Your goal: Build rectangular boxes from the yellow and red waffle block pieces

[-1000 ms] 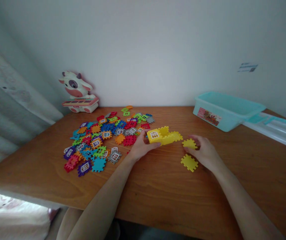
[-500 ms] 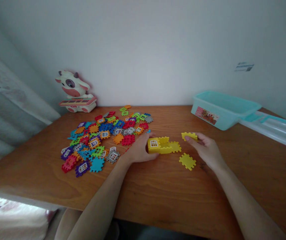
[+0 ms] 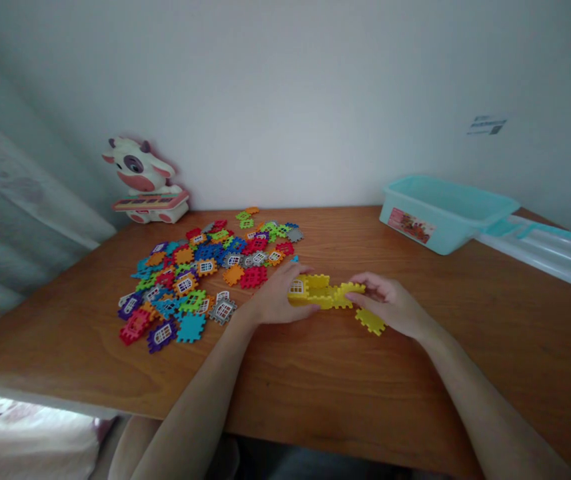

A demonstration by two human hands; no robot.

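Between my hands sits a yellow structure of interlocking tiles (image 3: 318,291), with a white window on its left end. My left hand (image 3: 284,295) grips that end, thumb in front and fingers behind. In my right hand (image 3: 390,305) is a yellow notched tile (image 3: 350,293), pinched at its right side and held tilted by the structure's right end; whether the two have joined I cannot tell. A loose yellow tile (image 3: 370,322) lies flat on the table just below my right hand, partly covered by it.
Left of my hands spreads a pile of colourful interlocking tiles (image 3: 210,253), some with windows. A cow toy with a keyboard (image 3: 150,190) stands at the back left. At the back right are a turquoise bin (image 3: 445,213) and its clear lid (image 3: 550,250). The wooden table (image 3: 305,380) meets a wall.
My right hand has moved left with the yellow tile, bringing it to the structure's right end. My left hand keeps its hold. The view has shifted slightly.
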